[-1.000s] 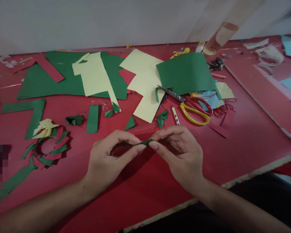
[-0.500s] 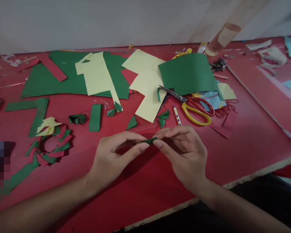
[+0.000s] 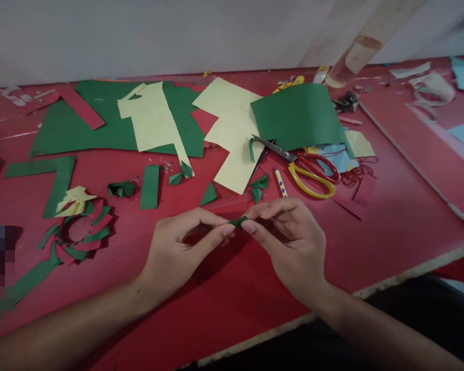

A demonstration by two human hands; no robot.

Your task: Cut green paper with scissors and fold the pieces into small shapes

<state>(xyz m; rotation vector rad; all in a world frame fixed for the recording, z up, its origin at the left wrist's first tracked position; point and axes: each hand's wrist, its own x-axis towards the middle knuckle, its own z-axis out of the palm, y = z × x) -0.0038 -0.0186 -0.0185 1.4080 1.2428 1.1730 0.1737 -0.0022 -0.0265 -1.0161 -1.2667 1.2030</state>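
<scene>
A small folded green paper piece (image 3: pixel 238 221) is pinched between both hands above the red table. My left hand (image 3: pixel 185 245) grips its left end with thumb and fingertips. On its right end, my right hand (image 3: pixel 297 242) presses thumb against fingers. Much of the piece is hidden by the fingertips. Behind the hands lie a green triangle (image 3: pixel 208 195), a folded green piece (image 3: pixel 258 188), a dotted pen (image 3: pixel 280 183) and yellow-and-red-handled scissors (image 3: pixel 313 181). To the left rests a red-and-green paper wreath (image 3: pixel 96 234) with a pale yellow paper shape (image 3: pixel 76 200) on it.
Pale yellow sheets (image 3: pixel 232 139) and green sheets (image 3: pixel 299 116) lie along the back of the red table (image 3: pixel 232 299). A clear bottle (image 3: pixel 350 62) leans at the back right. Red thread (image 3: pixel 358 172) and a long stick (image 3: pixel 413 162) lie on the right.
My left fingertips have shifted slightly along the green piece, and both hands still pinch it. The whole view has drifted a little to the left.
</scene>
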